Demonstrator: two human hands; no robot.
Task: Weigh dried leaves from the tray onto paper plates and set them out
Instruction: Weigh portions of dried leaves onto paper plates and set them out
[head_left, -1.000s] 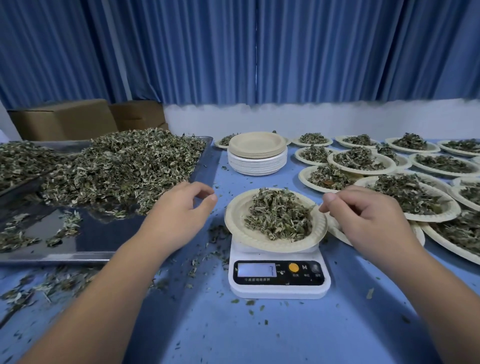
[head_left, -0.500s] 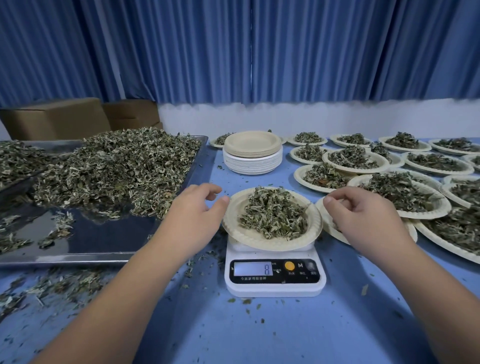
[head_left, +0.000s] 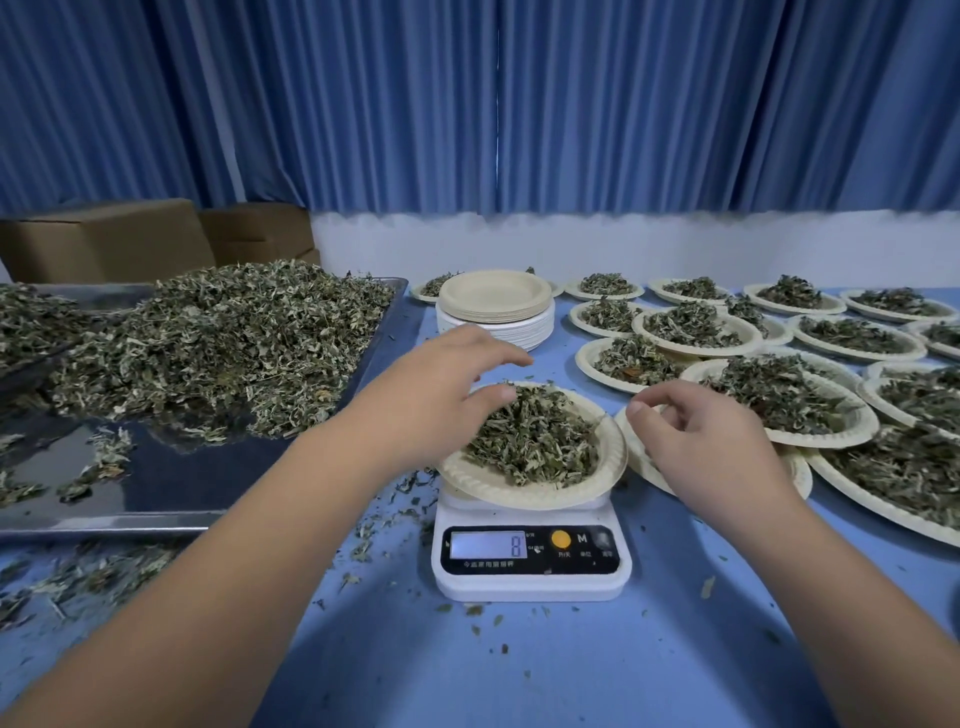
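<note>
— What's covered?
— The left hand (head_left: 441, 379) hides the plate's (head_left: 545, 499) left rim.
— Cut off?
— The tray (head_left: 156, 478) at left, plates (head_left: 909, 527) at right.
— The right hand (head_left: 717, 447)?
— Can't tell if it holds anything.

Left of the left fingers (head_left: 498, 357), the tray (head_left: 171, 470) is polished metal, mirror-glossy where bare. The dried leaves (head_left: 223, 343) heaped on it look rough, crinkled and matt. Under those fingers, the paper plate (head_left: 519, 496) is matt pressed paper with a ribbed rim. The scale (head_left: 530, 584) beneath is smooth white plastic with a glossy black panel. The blue surface (head_left: 467, 670) is smooth with a soft sheen.
</note>
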